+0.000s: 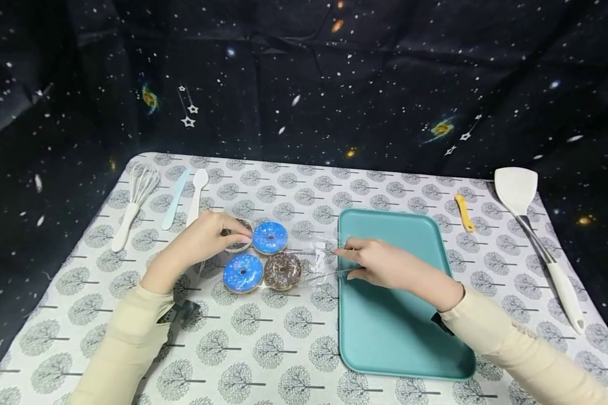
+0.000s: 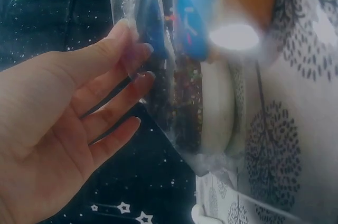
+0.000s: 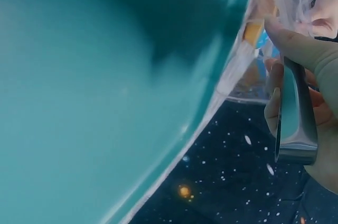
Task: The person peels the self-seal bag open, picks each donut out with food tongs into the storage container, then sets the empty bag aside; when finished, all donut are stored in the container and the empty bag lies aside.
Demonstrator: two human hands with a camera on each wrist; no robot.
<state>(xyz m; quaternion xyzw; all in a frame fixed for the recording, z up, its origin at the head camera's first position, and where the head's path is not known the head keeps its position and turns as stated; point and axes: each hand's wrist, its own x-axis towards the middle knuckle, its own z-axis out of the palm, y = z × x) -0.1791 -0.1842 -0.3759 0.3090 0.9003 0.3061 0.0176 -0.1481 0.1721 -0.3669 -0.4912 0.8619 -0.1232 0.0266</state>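
A clear plastic bag [image 1: 320, 256] lies on the table with two blue-iced doughnuts [image 1: 270, 237] and two chocolate ones [image 1: 282, 271] in it. At its upper left, my left hand [image 1: 210, 239] pinches the film between thumb and forefinger [image 2: 119, 39], partly covering one chocolate doughnut [image 1: 238, 235]. My right hand [image 1: 382, 261] grips metal tongs [image 3: 298, 129] over the left edge of a teal tray [image 1: 400, 332]. The tongs' thin arms reach left into the bag's right end, toward the doughnuts; their bent end sticks out behind my palm in the right wrist view.
At the left lie a white whisk [image 1: 132, 211], a pale blue knife [image 1: 176, 199] and a white spoon [image 1: 199, 188]. Right of the tray are a small yellow-handled tool [image 1: 464, 214] and a white-headed turner [image 1: 518, 188]. A dark starry cloth [image 1: 304, 84] hangs behind the table.
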